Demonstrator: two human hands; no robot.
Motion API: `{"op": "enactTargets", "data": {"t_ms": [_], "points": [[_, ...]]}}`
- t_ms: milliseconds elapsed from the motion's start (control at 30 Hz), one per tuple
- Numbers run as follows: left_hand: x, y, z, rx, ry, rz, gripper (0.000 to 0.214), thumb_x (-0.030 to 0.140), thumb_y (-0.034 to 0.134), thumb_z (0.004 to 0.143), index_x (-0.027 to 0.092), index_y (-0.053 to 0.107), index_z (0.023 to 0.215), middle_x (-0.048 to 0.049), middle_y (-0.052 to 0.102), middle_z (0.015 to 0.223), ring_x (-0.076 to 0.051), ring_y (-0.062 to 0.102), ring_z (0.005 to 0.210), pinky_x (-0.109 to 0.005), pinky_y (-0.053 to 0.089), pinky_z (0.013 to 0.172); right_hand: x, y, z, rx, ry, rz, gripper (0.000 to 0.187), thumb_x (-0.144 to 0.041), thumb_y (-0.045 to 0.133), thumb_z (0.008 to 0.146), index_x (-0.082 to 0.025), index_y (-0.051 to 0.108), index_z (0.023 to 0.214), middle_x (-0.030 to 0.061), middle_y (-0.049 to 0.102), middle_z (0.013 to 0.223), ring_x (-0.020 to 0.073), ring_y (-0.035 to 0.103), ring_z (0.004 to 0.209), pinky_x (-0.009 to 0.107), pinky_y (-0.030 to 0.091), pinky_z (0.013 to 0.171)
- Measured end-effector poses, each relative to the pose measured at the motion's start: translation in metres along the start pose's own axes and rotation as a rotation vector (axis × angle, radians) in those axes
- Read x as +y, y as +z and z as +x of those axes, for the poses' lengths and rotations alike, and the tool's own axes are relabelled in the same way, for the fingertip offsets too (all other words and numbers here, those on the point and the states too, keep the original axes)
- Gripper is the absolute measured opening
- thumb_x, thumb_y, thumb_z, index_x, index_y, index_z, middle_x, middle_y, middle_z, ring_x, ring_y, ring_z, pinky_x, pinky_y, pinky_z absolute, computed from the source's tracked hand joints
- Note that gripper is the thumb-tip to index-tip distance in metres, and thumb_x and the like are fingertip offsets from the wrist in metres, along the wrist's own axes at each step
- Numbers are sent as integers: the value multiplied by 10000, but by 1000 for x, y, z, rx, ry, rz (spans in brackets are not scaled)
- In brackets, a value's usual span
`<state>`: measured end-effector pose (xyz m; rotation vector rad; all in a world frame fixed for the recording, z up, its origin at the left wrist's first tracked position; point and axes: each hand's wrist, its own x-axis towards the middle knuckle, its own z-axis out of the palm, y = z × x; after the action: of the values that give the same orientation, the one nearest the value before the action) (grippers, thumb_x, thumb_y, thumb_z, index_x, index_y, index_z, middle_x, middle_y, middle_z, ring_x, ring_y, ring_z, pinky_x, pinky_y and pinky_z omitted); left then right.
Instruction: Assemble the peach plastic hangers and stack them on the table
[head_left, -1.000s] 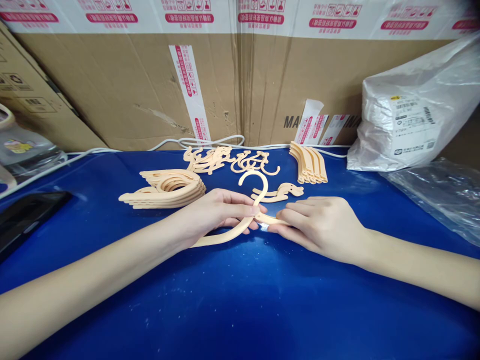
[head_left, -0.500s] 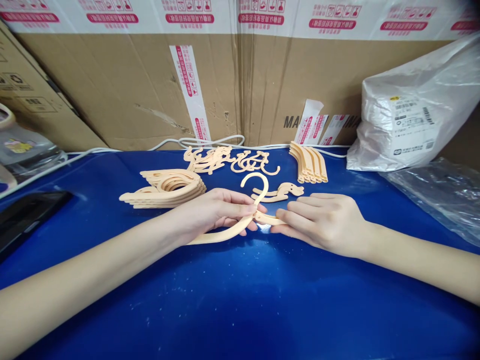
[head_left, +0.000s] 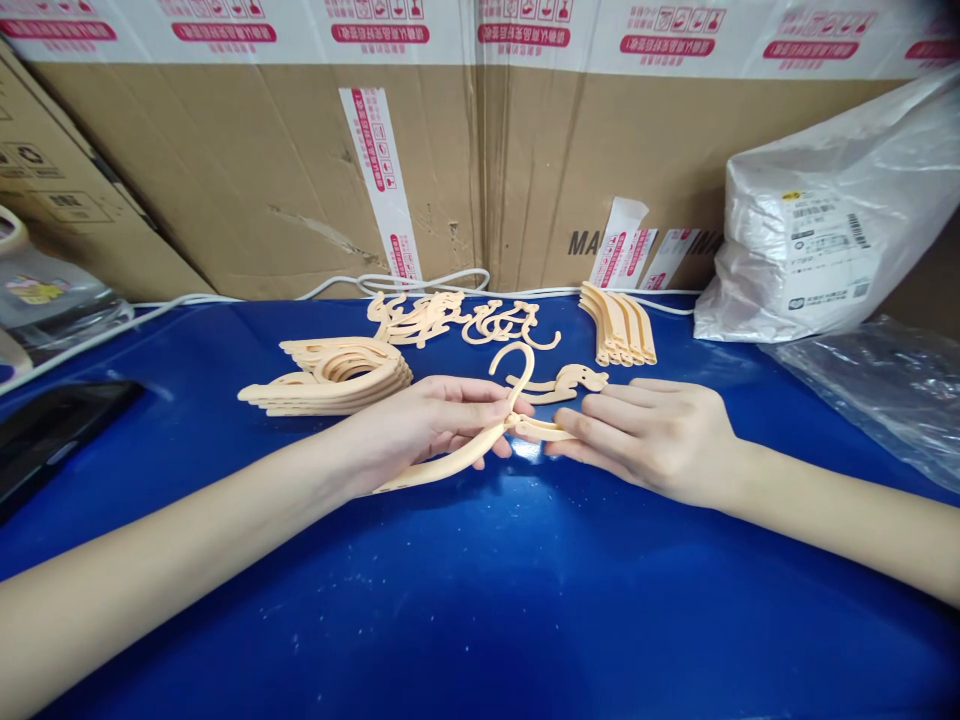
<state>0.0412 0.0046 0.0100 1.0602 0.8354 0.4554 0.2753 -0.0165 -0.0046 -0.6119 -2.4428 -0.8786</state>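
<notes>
My left hand (head_left: 431,420) is closed round a peach plastic hanger piece with a hook (head_left: 512,362), holding it just above the blue table (head_left: 480,600). Its curved arm (head_left: 442,468) runs back under my palm. My right hand (head_left: 652,432) pinches a second peach arm piece (head_left: 541,431), whose tip meets the hooked piece at the hook's base. Most of that second piece is hidden under my fingers.
A stack of assembled hangers (head_left: 334,375) lies at the left. Hook parts (head_left: 450,320), a small shaped part (head_left: 562,382) and a stack of arms (head_left: 619,325) lie behind. Cardboard boxes (head_left: 450,170), a white cable (head_left: 420,285), plastic bags (head_left: 825,240) and a black object (head_left: 52,425) surround them.
Both hands have lifted the two pieces slightly and drawn them closer at the joint; the hooked piece is tilted a little more upward. Nothing else moved.
</notes>
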Motion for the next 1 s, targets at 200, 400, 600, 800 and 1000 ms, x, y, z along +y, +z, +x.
{"op": "enactTargets", "data": {"t_ms": [200, 400, 600, 800, 1000], "points": [[2, 4, -1, 37, 7, -4, 171, 143, 611, 902, 186, 739, 1006, -15, 740, 731, -74, 671, 644, -122, 503, 579, 1, 2, -2, 12, -3, -13, 263, -367, 575, 932, -181, 659, 765, -40, 608, 589, 106, 487, 505, 245, 353, 516], [2, 7, -4, 117, 30, 25, 126, 159, 659, 858, 172, 757, 938, -19, 740, 702, -92, 684, 645, -145, 520, 603, -1, 2, -1, 11, 2, -16, 274, -374, 569, 933, -188, 660, 754, -44, 593, 569, 110, 473, 488, 244, 348, 505], [1, 6, -2, 187, 95, 100, 158, 166, 705, 813, 175, 748, 964, -12, 755, 793, -93, 704, 703, -142, 520, 661, -1, 2, -1, 10, 26, 6, 283, -371, 558, 942, -187, 649, 746, -42, 606, 582, 101, 514, 513, 241, 359, 515], [-1, 7, -4, 177, 121, 54, 126, 217, 734, 805, 192, 726, 928, -1, 753, 825, -111, 711, 775, -169, 540, 706, -2, 2, -3, 4, 11, 1, 285, -376, 550, 946, -188, 646, 754, -49, 582, 555, 97, 504, 492, 247, 353, 502], [2, 10, -8, 239, 85, 154, 339, 278, 712, 836, 223, 661, 1167, 12, 730, 750, -93, 679, 671, -164, 510, 622, -2, 2, -3, 9, 6, 11, 266, -383, 576, 929, -185, 649, 767, -44, 589, 557, 105, 533, 508, 249, 368, 506]]}}
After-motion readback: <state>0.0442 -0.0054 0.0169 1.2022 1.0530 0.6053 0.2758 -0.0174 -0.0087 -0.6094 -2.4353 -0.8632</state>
